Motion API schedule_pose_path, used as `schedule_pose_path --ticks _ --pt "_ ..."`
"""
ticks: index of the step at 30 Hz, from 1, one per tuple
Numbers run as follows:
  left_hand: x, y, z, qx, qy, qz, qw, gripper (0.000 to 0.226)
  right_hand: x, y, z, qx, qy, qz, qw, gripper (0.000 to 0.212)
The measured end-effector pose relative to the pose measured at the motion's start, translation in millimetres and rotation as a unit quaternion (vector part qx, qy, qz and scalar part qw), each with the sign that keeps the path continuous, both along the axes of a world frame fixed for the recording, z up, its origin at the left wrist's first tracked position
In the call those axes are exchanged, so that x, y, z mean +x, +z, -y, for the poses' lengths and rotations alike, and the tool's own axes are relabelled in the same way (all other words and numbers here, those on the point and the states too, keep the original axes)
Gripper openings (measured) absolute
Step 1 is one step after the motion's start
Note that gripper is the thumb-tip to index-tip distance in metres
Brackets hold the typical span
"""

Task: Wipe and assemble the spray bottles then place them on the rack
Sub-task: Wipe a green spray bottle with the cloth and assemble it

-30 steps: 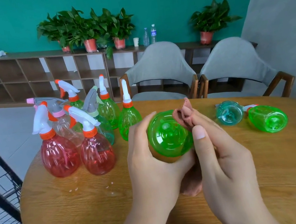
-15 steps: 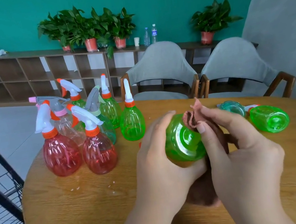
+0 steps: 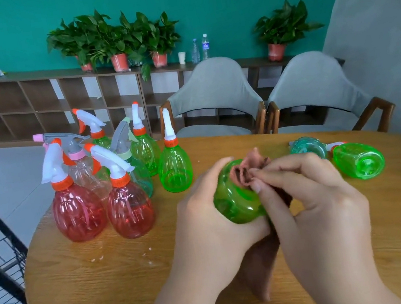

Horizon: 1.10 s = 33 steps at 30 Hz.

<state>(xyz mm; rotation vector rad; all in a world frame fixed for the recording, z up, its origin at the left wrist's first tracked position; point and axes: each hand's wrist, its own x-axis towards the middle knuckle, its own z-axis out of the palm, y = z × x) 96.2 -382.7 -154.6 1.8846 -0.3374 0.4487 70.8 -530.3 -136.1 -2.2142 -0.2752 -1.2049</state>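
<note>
My left hand (image 3: 205, 219) grips a green bottle body (image 3: 235, 198) above the round wooden table (image 3: 110, 284), its base turned toward me. My right hand (image 3: 314, 199) pinches a pinkish-brown cloth (image 3: 247, 170) against the bottle's right side; the cloth's tail (image 3: 260, 271) hangs below between my hands. Several assembled spray bottles stand at the table's left: two red ones (image 3: 78, 210) (image 3: 129, 207) in front, green and clear ones behind. A green bottle with a white nozzle (image 3: 174, 166) stands apart. At the right lie a teal bottle (image 3: 307, 146) and a green bottle (image 3: 359, 163).
A black wire rack (image 3: 1, 275) stands at the left of the table. Two grey chairs (image 3: 214, 97) (image 3: 315, 89) sit behind it. A low wooden shelf (image 3: 42, 103) with potted plants runs along the teal wall. Small white crumbs (image 3: 98, 258) dot the tabletop.
The green bottle has turned and tilted in my left hand. My right hand has slid the cloth up and over the bottle's top right side.
</note>
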Motion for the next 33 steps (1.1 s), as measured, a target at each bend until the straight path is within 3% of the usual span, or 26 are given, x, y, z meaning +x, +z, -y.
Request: schedule_pose_path --ticks 4,10,13,18,21,25,28,33 --pt "-0.5 -0.1 5.7 0.030 -0.035 0.019 0.999 0.082 1.5 5.9 7.4 0.021 -0.011 0.005 1.000 0.014" --pt "10.3 -5.6 1.8 0.009 0.010 0.035 0.999 0.064 -4.2 2.9 -5.6 -0.002 0.120 -0.022 0.993 0.016" --pt "8.1 -5.4 -3.7 0.021 0.026 0.026 0.999 0.084 -1.8 5.3 4.2 0.000 0.096 -0.033 0.995 0.015" --pt "1.5 -0.2 0.7 0.064 -0.034 0.029 0.997 0.089 2.5 6.7 14.0 0.025 0.012 -0.032 0.999 0.017" --pt "0.1 -2.9 6.9 0.088 -0.054 0.048 0.993 0.081 2.6 7.8 11.7 0.023 0.005 -0.009 1.000 0.018" --pt "9.3 -6.8 7.2 0.046 -0.023 0.044 0.998 0.054 -3.1 3.1 -3.1 -0.003 0.135 -0.032 0.990 0.022" --pt "10.9 -7.6 2.0 0.037 -0.019 0.047 0.998 0.071 -2.6 6.1 4.1 0.004 0.175 -0.054 0.983 0.021" --pt "0.9 -0.5 1.8 0.078 -0.027 0.073 0.994 0.087 2.9 9.5 20.2 0.036 0.077 -0.024 0.996 0.018"
